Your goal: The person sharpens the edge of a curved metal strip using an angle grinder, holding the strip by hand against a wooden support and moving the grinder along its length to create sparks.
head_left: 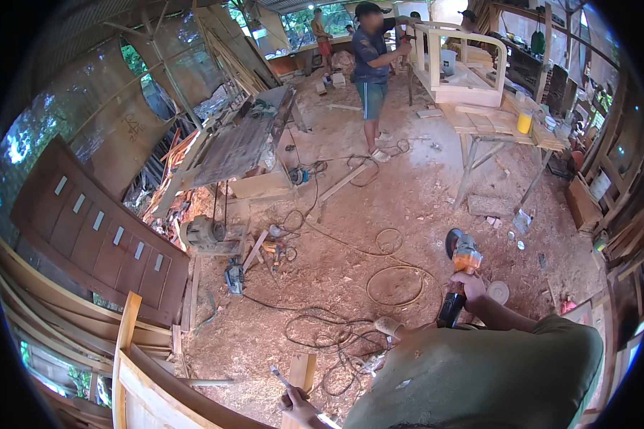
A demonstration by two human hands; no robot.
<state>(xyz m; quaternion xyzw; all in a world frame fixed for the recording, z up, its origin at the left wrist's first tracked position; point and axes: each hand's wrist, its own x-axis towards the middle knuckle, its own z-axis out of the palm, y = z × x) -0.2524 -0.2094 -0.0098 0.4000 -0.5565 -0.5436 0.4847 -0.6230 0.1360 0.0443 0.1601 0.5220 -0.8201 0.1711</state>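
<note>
My right hand [469, 287] grips an orange and black angle grinder [464, 256], held upright at the right of my body with its round disc at the top. My left hand [299, 406], low at the centre of the view, is closed around a slim pale tool [279, 377], too small to identify. Beside it are an upright light wooden board [300, 372] and a curved wooden piece [147, 382]. My green shirt [479, 372] fills the lower right, with my foot [390, 327] showing past it.
Cords [401, 273] and hand tools [272, 250] lie on the dusty floor. A brown panel [100, 229] leans left beside a machine [204, 232]. A cluttered bench [229, 161] stands behind. A co-worker [372, 71] stands by a wooden frame [465, 93] on a table [494, 125]; others are farther back.
</note>
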